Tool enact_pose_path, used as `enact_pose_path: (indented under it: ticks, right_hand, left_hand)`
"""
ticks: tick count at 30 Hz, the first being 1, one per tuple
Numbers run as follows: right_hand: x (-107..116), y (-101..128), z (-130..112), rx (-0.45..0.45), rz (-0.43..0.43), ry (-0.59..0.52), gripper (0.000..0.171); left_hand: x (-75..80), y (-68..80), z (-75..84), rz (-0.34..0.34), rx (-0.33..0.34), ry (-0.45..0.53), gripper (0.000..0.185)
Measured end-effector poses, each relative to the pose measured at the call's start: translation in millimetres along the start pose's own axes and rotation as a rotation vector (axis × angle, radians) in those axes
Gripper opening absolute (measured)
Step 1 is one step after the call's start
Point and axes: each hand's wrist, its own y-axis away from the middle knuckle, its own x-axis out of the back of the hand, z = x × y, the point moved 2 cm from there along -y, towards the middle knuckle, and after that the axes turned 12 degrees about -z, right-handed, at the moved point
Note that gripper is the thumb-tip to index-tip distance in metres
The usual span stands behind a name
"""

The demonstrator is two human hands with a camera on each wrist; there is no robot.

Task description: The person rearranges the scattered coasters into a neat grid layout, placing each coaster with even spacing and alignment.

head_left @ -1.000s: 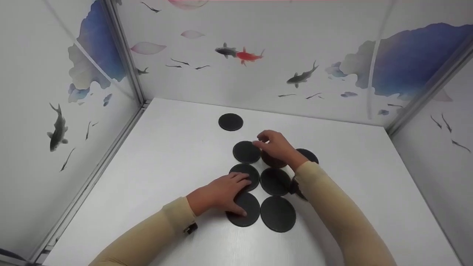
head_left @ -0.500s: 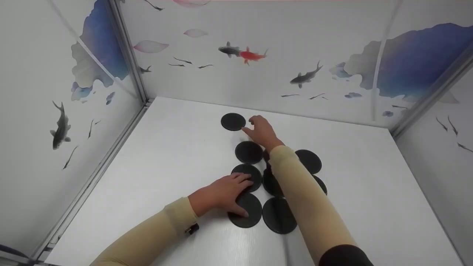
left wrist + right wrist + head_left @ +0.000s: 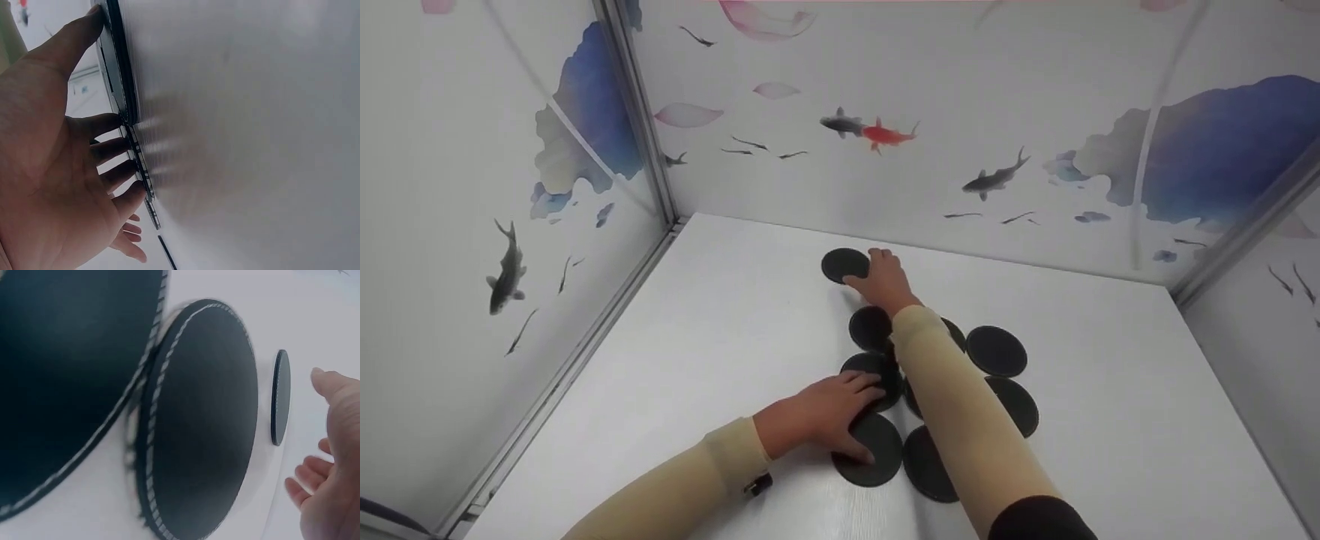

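Note:
Round black coasters with pale stitching along their rims lie flat on a white table. My left hand [image 3: 825, 412] rests across two of them in the head view: its thumb is on the front-left coaster [image 3: 881, 442], its fingertips on the coaster behind [image 3: 859, 363]. In the left wrist view, thumb and fingertips touch the coaster edges. My right hand [image 3: 883, 281] reaches to the right edge of the farthest coaster [image 3: 842, 266], thumb and fingers spread. The right wrist view shows the right hand [image 3: 337, 433] with nothing between its fingers, the far coaster [image 3: 284, 399] just beyond.
Other coasters sit close together, including a right-hand one [image 3: 996, 351] and one behind the left fingers [image 3: 870, 328]. The right sleeve [image 3: 967, 405] covers parts of several. Printed white panels enclose the table [image 3: 735, 300] at the back and sides.
The right hand has moved from over the grouped coasters to the farthest coaster, its forearm now crossing the group. The left hand stays on its two coasters. The head view has shifted slightly.

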Motion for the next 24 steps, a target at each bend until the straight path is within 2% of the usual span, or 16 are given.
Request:
enact_pose_path:
  ticks: [9, 14, 18, 24]
  right_hand:
    - [-13, -15, 1, -0.064, -0.034, 0.014, 0.110]
    - [-15, -24, 0, -0.076, -0.005, -0.043, 0.118]
    - [-21, -28, 1, -0.094, -0.009, -0.107, 0.121]
    - [-27, -31, 2, -0.098, 0.001, -0.111, 0.119]
  left_hand:
    - [-0.7, -1.5, -1.8, -0.014, 0.000, 0.066, 0.102]
    - [3.6, -0.4, -1.1, -0.014, 0.013, 0.056, 0.102]
    - [3.6, 0.3, -1.5, -0.021, 0.020, 0.054, 0.101]
    - [2.5, -1.3, -1.2, -0.024, 0.010, 0.061, 0.101]
